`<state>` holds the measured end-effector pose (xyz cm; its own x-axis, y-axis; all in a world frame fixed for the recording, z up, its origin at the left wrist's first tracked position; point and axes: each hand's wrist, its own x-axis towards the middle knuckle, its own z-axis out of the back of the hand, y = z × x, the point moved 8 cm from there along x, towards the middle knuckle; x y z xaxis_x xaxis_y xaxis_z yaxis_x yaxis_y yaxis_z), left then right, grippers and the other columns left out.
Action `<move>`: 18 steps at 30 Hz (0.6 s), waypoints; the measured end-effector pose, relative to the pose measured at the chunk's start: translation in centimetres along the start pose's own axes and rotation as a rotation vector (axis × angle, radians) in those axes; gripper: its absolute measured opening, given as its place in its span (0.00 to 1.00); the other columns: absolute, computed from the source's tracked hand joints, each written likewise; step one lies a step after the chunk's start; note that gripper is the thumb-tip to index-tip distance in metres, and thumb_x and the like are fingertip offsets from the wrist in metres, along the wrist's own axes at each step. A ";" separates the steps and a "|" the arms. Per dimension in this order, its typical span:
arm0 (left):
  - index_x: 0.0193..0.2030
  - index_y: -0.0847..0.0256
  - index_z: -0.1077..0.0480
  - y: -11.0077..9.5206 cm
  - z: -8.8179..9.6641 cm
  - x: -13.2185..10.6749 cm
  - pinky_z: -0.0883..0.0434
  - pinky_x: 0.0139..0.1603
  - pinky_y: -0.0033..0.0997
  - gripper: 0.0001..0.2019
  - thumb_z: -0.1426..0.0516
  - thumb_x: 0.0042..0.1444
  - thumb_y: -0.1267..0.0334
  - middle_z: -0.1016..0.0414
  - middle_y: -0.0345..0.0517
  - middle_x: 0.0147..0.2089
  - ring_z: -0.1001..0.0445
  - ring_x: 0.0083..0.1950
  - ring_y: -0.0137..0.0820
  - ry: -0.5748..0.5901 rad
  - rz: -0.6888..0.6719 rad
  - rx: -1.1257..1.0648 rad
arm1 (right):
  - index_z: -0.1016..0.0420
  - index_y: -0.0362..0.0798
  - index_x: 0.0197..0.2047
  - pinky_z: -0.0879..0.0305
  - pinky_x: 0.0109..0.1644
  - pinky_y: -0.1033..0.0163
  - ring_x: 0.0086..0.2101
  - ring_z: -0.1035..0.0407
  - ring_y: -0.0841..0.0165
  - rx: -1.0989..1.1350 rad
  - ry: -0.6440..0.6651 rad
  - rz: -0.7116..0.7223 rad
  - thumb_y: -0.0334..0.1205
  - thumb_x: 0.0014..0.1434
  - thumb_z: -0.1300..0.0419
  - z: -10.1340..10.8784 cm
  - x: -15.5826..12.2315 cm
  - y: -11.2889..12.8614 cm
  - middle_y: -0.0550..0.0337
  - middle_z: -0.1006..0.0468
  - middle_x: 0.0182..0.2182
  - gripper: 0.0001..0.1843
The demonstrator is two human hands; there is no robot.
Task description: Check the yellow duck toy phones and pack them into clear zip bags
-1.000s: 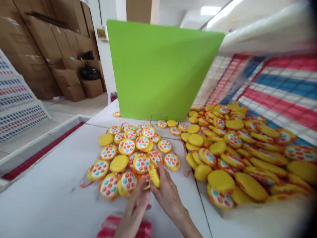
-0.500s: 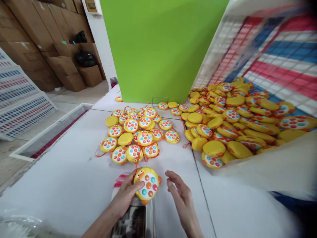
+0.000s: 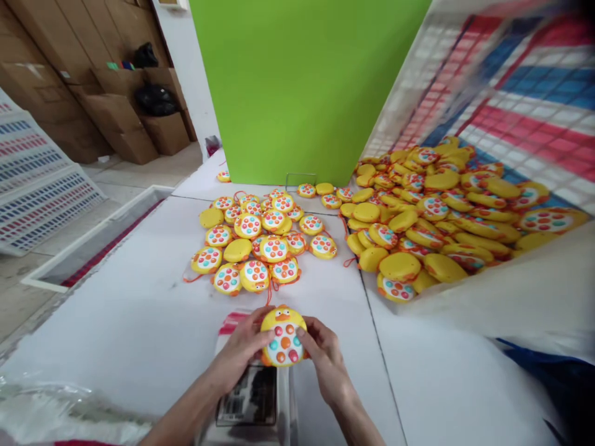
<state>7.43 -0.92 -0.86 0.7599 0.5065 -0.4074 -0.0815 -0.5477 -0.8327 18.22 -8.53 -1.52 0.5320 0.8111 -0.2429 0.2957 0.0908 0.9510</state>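
A yellow duck-shaped push-button toy [image 3: 285,337] with orange, pink and turquoise buttons on a white belly is held upright, its face at the top. My left hand [image 3: 244,341] grips its left side, thumb on the front. On the other edge my right hand [image 3: 323,353] is closed too, its thumb by the buttons. Fingers behind the toy are hidden. Below lies a stack of printed plastic bags [image 3: 248,396], partly covered by my left arm. Just beyond my hands is a loose group of the same duck toys [image 3: 255,274], some face up, some face down, several with orange cords.
A large heap of duck toys [image 3: 402,265] spills from a tipped basket [image 3: 502,310] at the right. A green board [image 3: 307,93] stands at the back. Clear plastic [image 3: 56,409] lies front left; white crates [image 3: 41,179] and cardboard boxes [image 3: 125,124] stand beyond the table.
My right hand has moved in and taken hold of the toy's right side. The toy has turned from tilted to upright. The view has shifted slightly.
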 end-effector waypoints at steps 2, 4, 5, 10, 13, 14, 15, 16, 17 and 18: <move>0.55 0.60 0.41 0.6 -0.1 -0.3 0.29 0.42 0.32 0.32 0.36 0.43 0.60 0.28 0.50 0.48 0.29 0.46 0.38 -0.070 -0.065 0.007 | 0.28 0.44 0.40 0.33 0.34 0.65 0.34 0.30 0.65 0.076 -0.069 0.010 0.51 0.52 0.39 0.0 0.0 -0.7 0.54 0.24 0.34 0.19; 0.55 0.61 0.41 1.4 0.3 -0.5 0.30 0.43 0.30 0.32 0.36 0.42 0.63 0.28 0.49 0.46 0.29 0.45 0.37 -0.183 -0.098 0.060 | 0.28 0.45 0.40 0.32 0.37 0.62 0.37 0.30 0.63 0.114 -0.110 0.015 0.50 0.52 0.39 -0.3 -0.2 -1.4 0.54 0.24 0.36 0.18; 0.54 0.61 0.41 1.6 0.6 -0.5 0.30 0.42 0.29 0.31 0.37 0.42 0.64 0.28 0.48 0.45 0.29 0.44 0.36 -0.231 -0.107 0.089 | 0.29 0.45 0.41 0.31 0.37 0.62 0.37 0.30 0.63 0.118 -0.118 0.011 0.50 0.53 0.39 -0.5 -0.3 -1.7 0.54 0.24 0.37 0.18; 0.55 0.59 0.41 0.6 0.3 -0.7 0.30 0.43 0.31 0.30 0.39 0.44 0.68 0.28 0.46 0.45 0.29 0.44 0.35 -0.154 -0.172 0.148 | 0.30 0.46 0.43 0.30 0.38 0.60 0.39 0.30 0.61 0.149 -0.080 -0.024 0.51 0.53 0.40 -1.1 -1.0 -2.5 0.53 0.24 0.38 0.19; 0.57 0.58 0.41 0.5 0.7 -1.2 0.29 0.46 0.34 0.30 0.39 0.46 0.62 0.30 0.49 0.51 0.30 0.48 0.39 -0.125 -0.105 0.092 | 0.30 0.46 0.43 0.30 0.40 0.59 0.41 0.30 0.60 0.149 -0.079 -0.025 0.51 0.53 0.40 -0.9 -1.2 -2.9 0.53 0.24 0.39 0.19; 0.57 0.58 0.40 0.6 1.2 -1.4 0.29 0.46 0.34 0.30 0.39 0.46 0.60 0.31 0.50 0.53 0.30 0.50 0.40 -0.156 -0.079 0.080 | 0.30 0.46 0.42 0.30 0.40 0.59 0.41 0.29 0.60 0.144 -0.079 -0.028 0.51 0.53 0.40 -0.8 -1.2 -3.0 0.53 0.24 0.39 0.19; 0.56 0.59 0.39 0.8 1.7 -1.5 0.29 0.47 0.34 0.29 0.39 0.47 0.58 0.32 0.50 0.54 0.31 0.52 0.41 -0.190 -0.061 0.075 | 0.29 0.46 0.42 0.30 0.41 0.58 0.41 0.29 0.60 0.138 -0.078 -0.028 0.51 0.53 0.40 -0.8 -1.3 -3.2 0.53 0.23 0.39 0.19; 0.56 0.59 0.38 1.0 2.1 -1.5 0.29 0.48 0.34 0.28 0.39 0.47 0.56 0.33 0.50 0.56 0.32 0.53 0.42 -0.219 -0.052 0.077 | 0.29 0.46 0.42 0.30 0.42 0.58 0.41 0.29 0.60 0.131 -0.074 -0.026 0.51 0.53 0.40 -0.8 -1.3 -3.3 0.53 0.23 0.39 0.19; 0.55 0.60 0.37 1.2 2.5 -1.5 0.29 0.48 0.34 0.28 0.39 0.47 0.55 0.34 0.50 0.56 0.33 0.54 0.42 -0.239 -0.047 0.083 | 0.29 0.46 0.43 0.31 0.44 0.58 0.41 0.29 0.60 0.125 -0.068 -0.024 0.52 0.53 0.40 -0.8 -1.3 -3.3 0.53 0.23 0.40 0.20; 0.55 0.60 0.37 1.4 2.8 -1.4 0.29 0.47 0.34 0.29 0.39 0.47 0.55 0.34 0.51 0.56 0.33 0.53 0.42 -0.247 -0.041 0.089 | 0.29 0.46 0.43 0.31 0.44 0.57 0.42 0.29 0.60 0.118 -0.062 -0.022 0.52 0.54 0.41 -0.9 -1.4 -3.4 0.52 0.23 0.40 0.20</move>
<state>4.44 -0.54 -2.47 0.5843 0.6802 -0.4425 -0.1186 -0.4678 -0.8758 15.76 -9.47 -4.20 0.5711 0.7722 -0.2784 0.3972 0.0369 0.9170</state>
